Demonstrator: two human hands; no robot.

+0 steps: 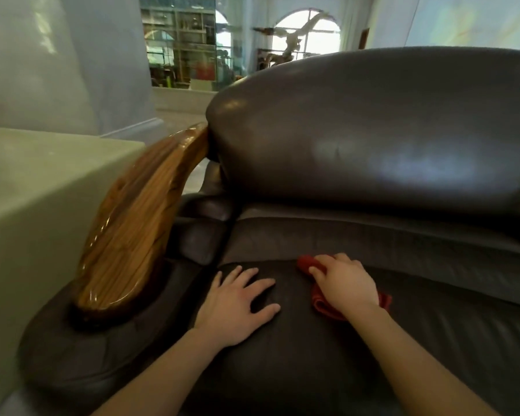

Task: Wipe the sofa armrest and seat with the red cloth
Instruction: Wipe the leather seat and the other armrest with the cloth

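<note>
Right hand (344, 283) fingers curled, pressing red cloth (323, 304) on seat (282, 355); left hand (237, 301) splayed flat, empty. Seat wiping underway; armrest (132, 223) status unclear.

Pale green stone block (36, 187), left of frame; glass display shelving (179, 46), upper centre; arched window (308, 33), upper right of centre.

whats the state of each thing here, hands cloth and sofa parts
left hand: open, flat on the seat, holding nothing
right hand: pressing the red cloth
red cloth: bunched on the seat
seat: cloth on it
wooden armrest: glossy, untouched
</note>
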